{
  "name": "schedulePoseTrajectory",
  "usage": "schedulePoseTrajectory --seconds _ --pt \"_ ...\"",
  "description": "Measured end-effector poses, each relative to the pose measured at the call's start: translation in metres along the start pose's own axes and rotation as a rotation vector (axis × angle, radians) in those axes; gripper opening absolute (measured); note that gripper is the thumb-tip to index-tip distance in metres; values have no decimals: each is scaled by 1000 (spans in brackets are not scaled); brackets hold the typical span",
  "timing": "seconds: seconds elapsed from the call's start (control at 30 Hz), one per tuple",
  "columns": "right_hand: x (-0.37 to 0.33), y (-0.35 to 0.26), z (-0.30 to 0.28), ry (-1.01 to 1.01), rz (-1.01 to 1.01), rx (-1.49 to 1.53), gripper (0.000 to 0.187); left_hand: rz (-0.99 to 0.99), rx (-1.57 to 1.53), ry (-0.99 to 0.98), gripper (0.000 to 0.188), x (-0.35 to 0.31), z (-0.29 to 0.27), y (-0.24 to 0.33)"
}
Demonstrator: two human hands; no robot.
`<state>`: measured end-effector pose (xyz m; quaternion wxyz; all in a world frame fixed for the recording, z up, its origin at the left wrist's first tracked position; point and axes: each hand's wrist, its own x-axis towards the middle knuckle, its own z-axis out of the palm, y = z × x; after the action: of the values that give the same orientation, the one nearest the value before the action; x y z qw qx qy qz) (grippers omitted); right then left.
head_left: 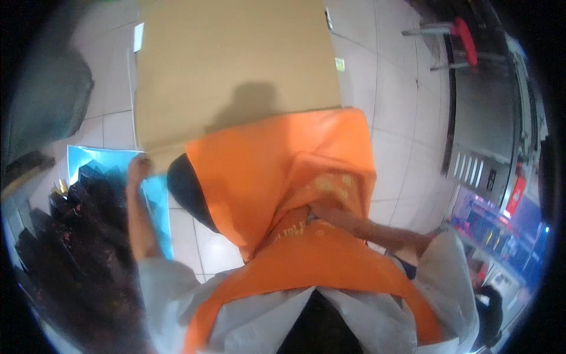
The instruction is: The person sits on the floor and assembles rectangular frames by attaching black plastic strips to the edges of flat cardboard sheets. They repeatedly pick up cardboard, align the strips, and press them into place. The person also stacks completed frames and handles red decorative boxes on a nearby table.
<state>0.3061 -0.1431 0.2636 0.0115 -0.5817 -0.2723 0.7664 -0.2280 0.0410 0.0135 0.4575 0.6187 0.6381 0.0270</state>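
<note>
A large brown cardboard sheet (236, 47) stretches away in front of me, its near part covered by my orange apron (277, 171). At its near left corner, my left hand (139, 167) is closed on the edge, next to a light-blue sheet (157, 200). My right hand (318, 215) rests against the apron at my lap with its fingers curled. A small grey-blue bit shows at those fingers, too small to name. Below the apron's left side, a dark rounded shape (187, 186), apparently my knee, meets the cardboard.
Dark, jagged pieces (76, 248) are heaped at my left on the blue sheet. A grey bulky object (53, 100) stands beyond them. Right of me are a metal cabinet (480, 135), a red-topped stool (464, 41) and a display case (495, 236). Pale tiles (401, 118) cover the floor.
</note>
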Motion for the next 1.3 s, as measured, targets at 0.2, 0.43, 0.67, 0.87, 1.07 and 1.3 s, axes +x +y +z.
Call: schedulePoseTrajectory --seconds 0.2,0.43,0.67,0.87,1.07,1.3 --pt "50 29 14 45 -356 -1049 19 159 115 282 28 -11 -123 176" --pt "7 -11 -42 473 -129 -897 32 318 253 536 28 -66 -191 341" --pt "0 -23 -17 351 -186 -835 38 496 129 608 49 -48 -284 425" --pt "-69 -55 -28 198 -742 -511 50 621 -84 575 33 -32 -211 477" --pt "-52 -272 -115 1421 -1309 -1357 93 480 -234 456 24 -73 -169 471" --pt "28 -386 -136 958 -848 -1543 29 481 -169 591 33 -79 -194 433"
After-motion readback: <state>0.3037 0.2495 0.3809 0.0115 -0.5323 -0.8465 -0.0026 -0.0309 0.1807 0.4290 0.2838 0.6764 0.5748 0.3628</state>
